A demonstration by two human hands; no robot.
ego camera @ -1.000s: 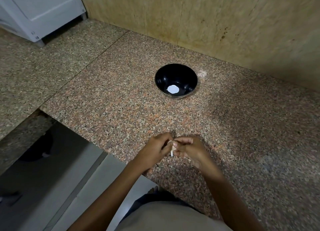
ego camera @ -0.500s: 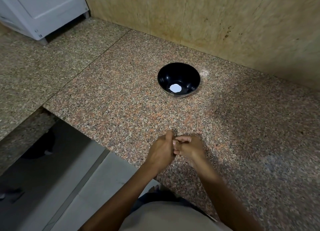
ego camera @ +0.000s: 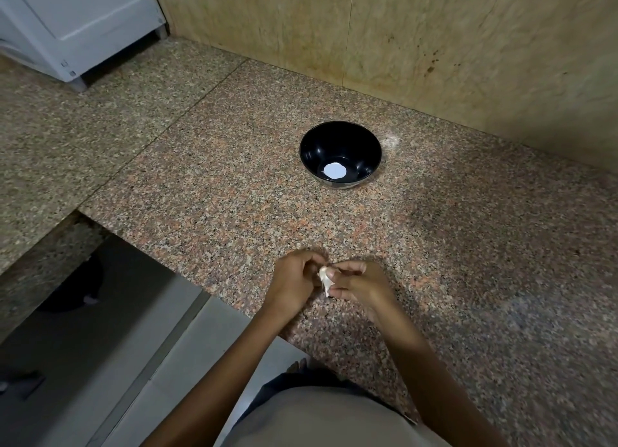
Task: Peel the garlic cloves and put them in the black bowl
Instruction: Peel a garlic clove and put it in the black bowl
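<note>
— Where is the garlic clove (ego camera: 325,281)?

— Between the two hands, held just above the near part of the speckled granite surface (ego camera: 234,195), close to its front edge. It is pale and small, and a thin flap of skin seems to stand off it, though it is too small to be sure.

— And each grip?

— The right hand (ego camera: 359,284) pinches the clove from the right, thumb on the near side and fingertips over the top. The left hand (ego camera: 294,276) has its fingers curled in and its fingertips pressed on the clove's left side, so both grips are closed on the same clove. The knuckles of the two hands nearly meet.

— The black bowl (ego camera: 311,152)?

— Upright on the same surface, well apart from the hands, farther back and near the wall (ego camera: 368,45). A round white patch (ego camera: 334,170) shows at its bottom; I cannot tell whether that is a reflection or something lying there.

— Anything else around?

— A white appliance (ego camera: 77,21) stands at the far left corner. Lower left, past the surface's edge, the grey floor (ego camera: 100,363) shows. At the bottom is the person's beige garment (ego camera: 317,420), with both bare forearms reaching forward from it.
</note>
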